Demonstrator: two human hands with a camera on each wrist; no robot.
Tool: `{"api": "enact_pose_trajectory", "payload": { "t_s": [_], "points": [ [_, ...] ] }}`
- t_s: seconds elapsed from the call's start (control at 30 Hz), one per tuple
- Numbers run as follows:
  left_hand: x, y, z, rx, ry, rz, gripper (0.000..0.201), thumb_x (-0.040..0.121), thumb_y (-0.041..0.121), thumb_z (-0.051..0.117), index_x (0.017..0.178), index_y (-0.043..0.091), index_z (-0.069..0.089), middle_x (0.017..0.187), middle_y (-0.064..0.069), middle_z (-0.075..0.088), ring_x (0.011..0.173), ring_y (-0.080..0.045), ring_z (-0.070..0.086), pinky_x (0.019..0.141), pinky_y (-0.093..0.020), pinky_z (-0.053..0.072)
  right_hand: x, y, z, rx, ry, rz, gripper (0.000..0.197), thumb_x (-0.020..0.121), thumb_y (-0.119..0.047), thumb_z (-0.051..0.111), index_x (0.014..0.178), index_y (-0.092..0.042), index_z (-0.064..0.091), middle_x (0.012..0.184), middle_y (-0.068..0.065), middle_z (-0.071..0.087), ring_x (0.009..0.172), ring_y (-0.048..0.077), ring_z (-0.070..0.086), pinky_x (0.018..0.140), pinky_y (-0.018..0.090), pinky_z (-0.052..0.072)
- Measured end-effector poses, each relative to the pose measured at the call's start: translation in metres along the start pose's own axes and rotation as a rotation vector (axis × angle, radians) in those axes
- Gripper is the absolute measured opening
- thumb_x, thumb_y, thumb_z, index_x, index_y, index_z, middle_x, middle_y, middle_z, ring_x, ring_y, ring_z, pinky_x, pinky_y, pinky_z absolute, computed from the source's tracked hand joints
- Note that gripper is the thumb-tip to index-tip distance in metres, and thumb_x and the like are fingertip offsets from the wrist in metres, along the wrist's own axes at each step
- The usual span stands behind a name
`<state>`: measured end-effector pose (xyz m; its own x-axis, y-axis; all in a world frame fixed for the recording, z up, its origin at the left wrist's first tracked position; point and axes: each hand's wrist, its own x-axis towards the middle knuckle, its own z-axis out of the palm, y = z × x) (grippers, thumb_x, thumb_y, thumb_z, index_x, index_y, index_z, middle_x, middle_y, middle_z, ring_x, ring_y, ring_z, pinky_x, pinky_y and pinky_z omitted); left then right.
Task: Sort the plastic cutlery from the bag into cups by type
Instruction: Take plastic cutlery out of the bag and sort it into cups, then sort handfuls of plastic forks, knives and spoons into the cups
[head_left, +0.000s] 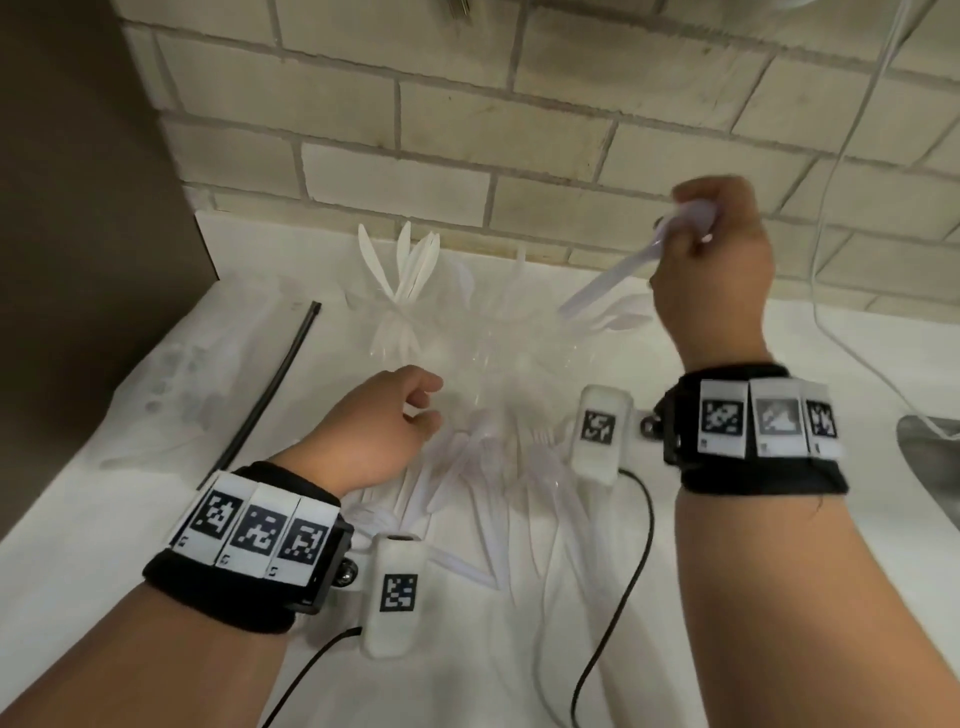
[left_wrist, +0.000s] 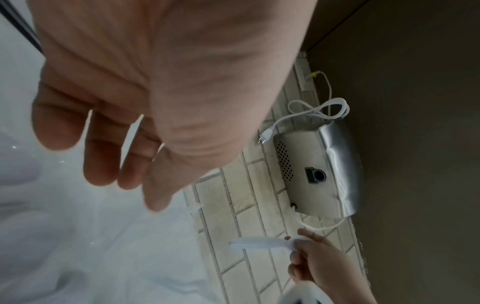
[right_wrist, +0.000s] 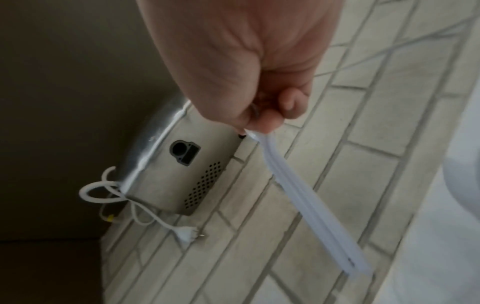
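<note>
Head view gives me the clearest read: my right hand (head_left: 711, 265) pinches a white plastic utensil (head_left: 613, 278) by its head end, handle slanting down toward the clear cups (head_left: 467, 332) on the white counter (head_left: 78, 545). Knives (head_left: 410, 265) stand in the far left cup. Loose cutlery (head_left: 498, 493) lies scattered between my wrists. My left hand (head_left: 379, 431) hovers low over that pile, fingers loosely curled, holding nothing. Behind it all runs a pale brick wall (head_left: 467, 119).
</note>
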<state>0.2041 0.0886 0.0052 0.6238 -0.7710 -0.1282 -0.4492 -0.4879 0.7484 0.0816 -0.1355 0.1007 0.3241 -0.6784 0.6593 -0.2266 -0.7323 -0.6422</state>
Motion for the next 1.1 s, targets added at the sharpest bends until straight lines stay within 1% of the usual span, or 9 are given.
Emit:
{"api": "enact_pose_trajectory", "payload": {
  "t_s": [0.13, 0.33, 0.47, 0.57, 0.7, 0.83, 0.9, 0.97, 1.1],
  "points": [
    [-0.005, 0.004, 0.006, 0.132, -0.112, 0.016, 0.046, 0.085, 0.035, 0.067, 0.127, 0.032, 0.05, 0.115, 0.008, 0.051, 0.086, -0.003, 0.051, 0.071, -0.017, 0.039, 0.026, 0.019, 0.01, -0.084, 0.028, -0.056, 0.033, 0.088, -0.002, 0.034, 0.113, -0.005, 0.056, 0.083, 0.005, 0.058, 0.071, 0.018, 0.054, 0.059, 0.02, 0.037],
    [-0.003, 0.008, 0.011, 0.175, -0.128, -0.008, 0.048, 0.079, 0.027, 0.072, 0.123, 0.032, 0.052, 0.112, 0.009, 0.05, 0.089, -0.007, 0.053, 0.072, -0.018, 0.04, 0.026, 0.047, 0.04, -0.239, -0.247, 0.069, 0.037, 0.09, 0.001, 0.034, 0.12, -0.008, 0.054, 0.088, 0.008, 0.06, 0.076, 0.023, 0.053, 0.058, 0.017, 0.03],
    [-0.004, 0.008, 0.011, 0.181, -0.131, -0.008, 0.044, 0.077, 0.026, 0.074, 0.116, 0.031, 0.055, 0.107, 0.008, 0.052, 0.085, -0.007, 0.054, 0.068, -0.016, 0.042, 0.025, 0.048, 0.043, -0.372, -0.44, 0.169, 0.043, 0.098, -0.015, 0.042, 0.141, -0.015, 0.041, 0.126, 0.014, 0.061, 0.111, 0.03, 0.06, 0.083, 0.026, 0.044],
    [-0.009, 0.009, 0.01, 0.163, -0.154, -0.015, 0.039, 0.073, 0.022, 0.077, 0.104, 0.031, 0.056, 0.095, 0.007, 0.057, 0.075, -0.006, 0.055, 0.066, -0.023, 0.049, 0.027, 0.038, 0.029, -0.374, -0.372, 0.173, 0.046, 0.097, -0.019, 0.05, 0.142, -0.014, 0.04, 0.134, 0.013, 0.055, 0.121, 0.026, 0.054, 0.09, 0.024, 0.04],
    [-0.015, 0.011, 0.013, 0.258, -0.195, 0.032, 0.049, 0.069, 0.029, 0.08, 0.11, 0.033, 0.052, 0.1, 0.008, 0.054, 0.078, -0.004, 0.053, 0.064, -0.017, 0.042, 0.005, 0.029, -0.006, -0.418, -0.391, 0.203, 0.027, 0.087, -0.024, 0.063, 0.112, -0.016, 0.06, 0.107, 0.009, 0.069, 0.095, 0.024, 0.065, 0.085, 0.024, 0.047],
    [-0.02, 0.016, 0.026, 0.405, -0.219, 0.066, 0.065, 0.068, 0.028, 0.076, 0.125, 0.032, 0.046, 0.118, 0.004, 0.042, 0.106, -0.018, 0.048, 0.083, -0.024, 0.044, -0.049, 0.022, -0.036, -0.551, -0.885, 0.462, 0.034, 0.078, -0.03, 0.076, 0.102, -0.013, 0.06, 0.078, 0.008, 0.071, 0.059, 0.017, 0.062, 0.065, 0.027, 0.053],
    [-0.021, 0.019, 0.034, 0.505, -0.247, 0.07, 0.068, 0.07, 0.026, 0.073, 0.13, 0.032, 0.042, 0.124, 0.002, 0.04, 0.113, -0.023, 0.043, 0.09, -0.03, 0.044, -0.075, 0.018, -0.046, -0.603, -1.098, 0.602, 0.049, 0.071, -0.033, 0.083, 0.107, -0.013, 0.056, 0.08, 0.007, 0.071, 0.064, 0.017, 0.067, 0.063, 0.029, 0.056],
    [-0.02, 0.023, 0.042, 0.573, -0.255, 0.068, 0.067, 0.072, 0.023, 0.07, 0.132, 0.031, 0.041, 0.128, 0.0, 0.041, 0.115, -0.025, 0.043, 0.093, -0.034, 0.043, -0.094, 0.017, -0.049, -0.623, -1.197, 0.7, 0.057, 0.065, -0.035, 0.086, 0.107, -0.01, 0.057, 0.085, 0.01, 0.072, 0.076, 0.021, 0.072, 0.076, 0.037, 0.06],
    [-0.015, 0.028, 0.052, 0.623, -0.24, 0.05, 0.057, 0.077, 0.023, 0.067, 0.13, 0.026, 0.045, 0.126, -0.004, 0.045, 0.113, -0.027, 0.048, 0.093, -0.035, 0.042, -0.117, 0.018, -0.04, -0.654, -1.225, 0.643, 0.034, 0.079, -0.04, 0.073, 0.085, -0.007, 0.066, 0.072, 0.009, 0.072, 0.07, 0.023, 0.072, 0.078, 0.032, 0.057]
  ]
}}
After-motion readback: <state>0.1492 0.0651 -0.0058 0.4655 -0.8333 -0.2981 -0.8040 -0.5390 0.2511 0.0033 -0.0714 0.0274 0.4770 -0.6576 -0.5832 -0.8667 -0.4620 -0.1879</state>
